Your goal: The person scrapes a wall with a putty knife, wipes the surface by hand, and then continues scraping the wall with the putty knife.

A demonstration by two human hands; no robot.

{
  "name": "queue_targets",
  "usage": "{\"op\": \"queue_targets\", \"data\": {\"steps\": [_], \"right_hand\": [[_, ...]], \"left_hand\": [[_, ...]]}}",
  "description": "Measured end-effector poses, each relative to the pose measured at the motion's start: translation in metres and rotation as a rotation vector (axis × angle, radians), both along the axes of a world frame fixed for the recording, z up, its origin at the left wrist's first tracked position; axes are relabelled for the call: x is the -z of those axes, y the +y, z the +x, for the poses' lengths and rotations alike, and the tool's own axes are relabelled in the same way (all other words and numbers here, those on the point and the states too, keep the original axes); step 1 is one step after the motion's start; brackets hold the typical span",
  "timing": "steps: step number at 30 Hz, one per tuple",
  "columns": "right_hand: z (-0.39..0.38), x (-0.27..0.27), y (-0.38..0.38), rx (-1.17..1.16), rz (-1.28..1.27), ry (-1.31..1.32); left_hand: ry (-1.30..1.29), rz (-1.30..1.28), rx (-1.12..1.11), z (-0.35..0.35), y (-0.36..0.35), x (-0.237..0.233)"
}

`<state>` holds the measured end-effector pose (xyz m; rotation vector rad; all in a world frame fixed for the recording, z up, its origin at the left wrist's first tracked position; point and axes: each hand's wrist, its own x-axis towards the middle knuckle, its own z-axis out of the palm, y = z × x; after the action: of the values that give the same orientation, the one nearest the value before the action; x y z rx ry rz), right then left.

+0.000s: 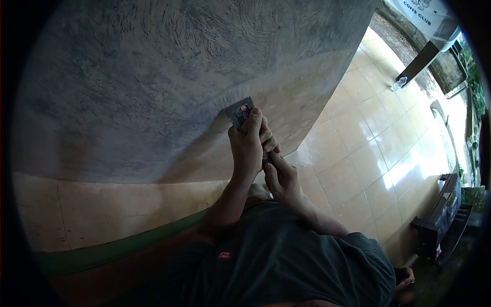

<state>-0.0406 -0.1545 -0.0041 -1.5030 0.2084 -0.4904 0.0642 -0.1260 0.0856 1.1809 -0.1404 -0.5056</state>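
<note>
A putty knife [235, 113] with a flat grey blade and a sticker on it is held up to the rough grey plastered wall [153, 92]; the blade's edge is at or very near the surface. My left hand [248, 146] wraps around the tool close to the blade, thumb laid along it. Lower down, my right hand [285, 185] is closed on the handle [265, 157], of which only a short dark piece shows between the hands. Both hands look dusty. The blade sits near where the grey coat meets a paler beige area of wall [302, 92].
To the right of the wall's edge spreads a glossy tiled floor [358, 143]. A plastic bottle [399, 83] lies by a dark post [419, 64], under a white banner [422, 15]. A dark wooden bench [440, 220] stands at the lower right.
</note>
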Motion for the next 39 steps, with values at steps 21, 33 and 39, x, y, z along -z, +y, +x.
{"op": "queue_targets", "data": {"steps": [21,33,39], "right_hand": [[0.008,-0.049,-0.012,0.039,0.026,0.025],[0.003,-0.029,-0.006,-0.04,-0.091,0.08],[0.007,-0.034,-0.008,-0.042,-0.001,0.063]], "left_hand": [[-0.075,-0.023,0.019,0.002,-0.004,-0.02],[-0.061,-0.056,0.018,0.003,0.01,-0.006],[-0.064,-0.062,0.02,0.008,0.005,-0.011]]}}
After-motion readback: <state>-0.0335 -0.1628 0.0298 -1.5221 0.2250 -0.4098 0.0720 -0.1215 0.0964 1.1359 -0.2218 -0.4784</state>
